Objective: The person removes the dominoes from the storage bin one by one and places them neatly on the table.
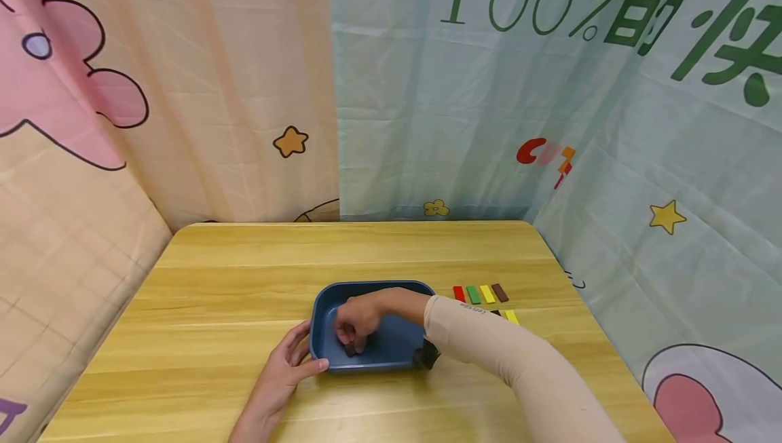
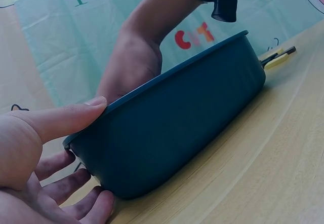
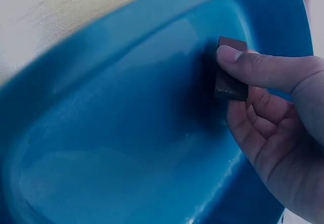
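Note:
A blue plastic basin [image 1: 373, 367] stands on the wooden table. My left hand [image 1: 281, 372] grips its left end; in the left wrist view the thumb lies over the rim and the other fingers rest against the outside wall. Inside the basin, near its left end, my right hand [image 1: 360, 317] holds a small dark brown rectangular block [image 3: 230, 88]. The right wrist view shows the thumb pressing one face of the block, with the fingers behind it. No other block shows in the visible part of the basin floor; the right arm hides some of it in the head view.
Right of the basin, a row of small blocks lies on the table: red [image 1: 459, 294], green [image 1: 473, 294], yellow [image 1: 487, 294] and brown [image 1: 499, 292]. Nearer, another yellow block [image 1: 511, 317] and a black one are partly behind the right sleeve [image 1: 489, 338]. Printed curtains [image 1: 397, 124] surround the table.

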Available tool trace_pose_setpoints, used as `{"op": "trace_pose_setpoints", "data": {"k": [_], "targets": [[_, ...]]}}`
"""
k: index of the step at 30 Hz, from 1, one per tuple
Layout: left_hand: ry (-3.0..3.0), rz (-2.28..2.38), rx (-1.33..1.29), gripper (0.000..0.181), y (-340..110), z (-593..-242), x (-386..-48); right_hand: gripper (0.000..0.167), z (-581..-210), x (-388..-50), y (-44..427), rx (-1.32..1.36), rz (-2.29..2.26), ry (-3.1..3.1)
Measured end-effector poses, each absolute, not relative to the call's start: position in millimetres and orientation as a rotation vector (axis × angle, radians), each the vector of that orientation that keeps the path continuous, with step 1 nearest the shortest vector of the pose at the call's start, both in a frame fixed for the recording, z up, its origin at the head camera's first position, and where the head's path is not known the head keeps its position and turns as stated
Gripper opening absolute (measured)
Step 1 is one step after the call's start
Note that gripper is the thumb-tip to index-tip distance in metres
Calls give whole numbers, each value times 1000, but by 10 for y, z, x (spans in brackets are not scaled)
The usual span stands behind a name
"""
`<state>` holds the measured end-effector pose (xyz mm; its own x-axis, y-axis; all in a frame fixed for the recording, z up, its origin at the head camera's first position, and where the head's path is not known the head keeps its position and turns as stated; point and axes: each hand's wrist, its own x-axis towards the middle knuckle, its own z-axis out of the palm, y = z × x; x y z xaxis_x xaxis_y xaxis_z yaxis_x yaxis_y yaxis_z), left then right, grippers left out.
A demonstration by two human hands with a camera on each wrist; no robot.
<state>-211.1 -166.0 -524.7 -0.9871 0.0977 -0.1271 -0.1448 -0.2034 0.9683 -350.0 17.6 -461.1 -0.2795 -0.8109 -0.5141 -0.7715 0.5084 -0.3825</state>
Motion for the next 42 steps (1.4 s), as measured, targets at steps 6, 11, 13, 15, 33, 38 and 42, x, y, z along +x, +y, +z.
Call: {"op": "trace_pose_setpoints", "data": {"k": [6,11,13,15,33,38,42], "targets": [[1882,2319,-61,79,-1658,-5246,-2114,21,-4487,-3532,255,-1272,-117,2073],[1870,2339,-42,79,-1655,-5257,-2112,21,-4386,-3577,366,-1228,-195,2044],[1870,2342,-36,78,-1652,-5261,-2112,20,-4354,-3593,423,-1198,-239,2017],[1874,2342,-33,78,-1650,-5267,-2113,21,-4325,-3604,482,-1173,-273,2004],[1886,2320,-67,77,-1650,-5280,-2113,19,-4288,-3547,1222,-970,-490,2127],[1882,2328,-71,77,-1651,-5275,-2124,18,-4279,-3532,1464,-902,-572,2181],[1899,2322,-76,79,-1649,-5264,-2124,17,-4288,-3503,1632,-862,-671,2193]]}}
